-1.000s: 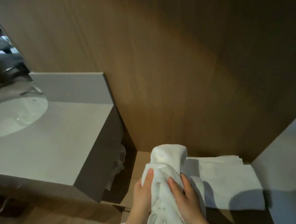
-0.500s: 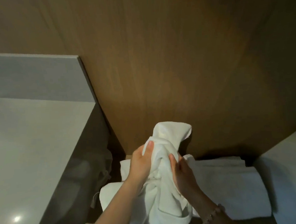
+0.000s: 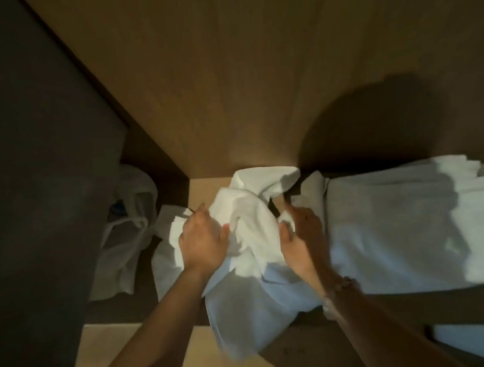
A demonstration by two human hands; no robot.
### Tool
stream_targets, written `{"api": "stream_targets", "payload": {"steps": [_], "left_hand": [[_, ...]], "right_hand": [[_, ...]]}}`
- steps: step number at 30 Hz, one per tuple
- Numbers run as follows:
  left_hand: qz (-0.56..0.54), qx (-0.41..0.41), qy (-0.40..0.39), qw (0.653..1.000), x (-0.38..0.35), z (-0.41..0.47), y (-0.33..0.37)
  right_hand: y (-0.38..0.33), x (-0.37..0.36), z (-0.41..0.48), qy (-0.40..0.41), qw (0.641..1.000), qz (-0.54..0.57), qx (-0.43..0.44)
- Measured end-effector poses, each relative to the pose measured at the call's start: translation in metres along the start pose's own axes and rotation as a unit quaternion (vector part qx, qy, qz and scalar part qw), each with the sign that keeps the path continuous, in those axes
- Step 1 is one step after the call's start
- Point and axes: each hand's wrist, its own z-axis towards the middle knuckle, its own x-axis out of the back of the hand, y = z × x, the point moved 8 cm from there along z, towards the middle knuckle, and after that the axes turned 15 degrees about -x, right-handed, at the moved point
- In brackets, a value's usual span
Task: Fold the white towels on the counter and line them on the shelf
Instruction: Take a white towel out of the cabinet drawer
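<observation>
Broad brown wood-grain wall panel fills the view from 10 to 2 o'clock, warmly lit low at centre. At 2 o'clock, a big rounded dark shadow sits on it. Dark grey flat panel takes 9 o'clock. Light tan wooden shelf board peeks out at centre, and there's a pale wooden surface at 7 o'clock.

Your white towel is bunched, unfolded, mid wood shelf. A folded towel stack lies flat just rt of it.
</observation>
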Motion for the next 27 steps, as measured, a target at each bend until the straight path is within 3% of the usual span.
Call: {"api": "stream_targets", "payload": {"steps": [2, 5, 7, 9, 11, 13, 16, 21, 24, 27], "left_hand": [[0.004, -0.034, 0.042, 0.999, 0.009, -0.004, 0.000], [0.013, -0.081, 0.017, 0.996, 0.007, -0.010, 0.006], [0.014, -0.088, -0.005, 0.996, 0.005, -0.015, 0.006], [0.007, -0.085, -0.018, 0.996, 0.005, -0.024, 0.004], [-0.004, -0.075, -0.030, 0.997, 0.005, -0.034, -0.001], [-0.027, -0.059, -0.032, 0.997, 0.005, -0.041, -0.005], [-0.072, -0.022, -0.025, 0.997, 0.009, -0.049, -0.009], [-0.110, -0.017, -0.017, 0.994, 0.042, -0.062, 0.024], [-0.130, -0.044, 0.007, 0.991, 0.086, -0.060, 0.061], [-0.169, -0.068, 0.022, 0.983, 0.135, -0.057, 0.095]], "right_hand": [[-0.002, 0.002, -0.005, 0.050, 0.998, 0.000, 0.023], [-0.015, -0.018, -0.003, -0.035, 0.999, -0.009, 0.024], [-0.010, -0.041, 0.004, -0.132, 0.990, -0.041, -0.031], [-0.003, -0.050, 0.011, -0.159, 0.983, -0.040, -0.086], [-0.004, -0.045, 0.014, -0.145, 0.985, 0.011, -0.088], [-0.010, -0.038, 0.008, -0.110, 0.993, 0.015, -0.031], [-0.029, -0.004, -0.007, 0.026, 0.995, -0.029, 0.090], [-0.077, 0.066, -0.018, 0.131, 0.968, -0.144, 0.160], [-0.109, 0.118, -0.024, 0.121, 0.976, -0.040, 0.178], [-0.121, 0.163, -0.024, 0.060, 0.988, 0.131, 0.063]]}}
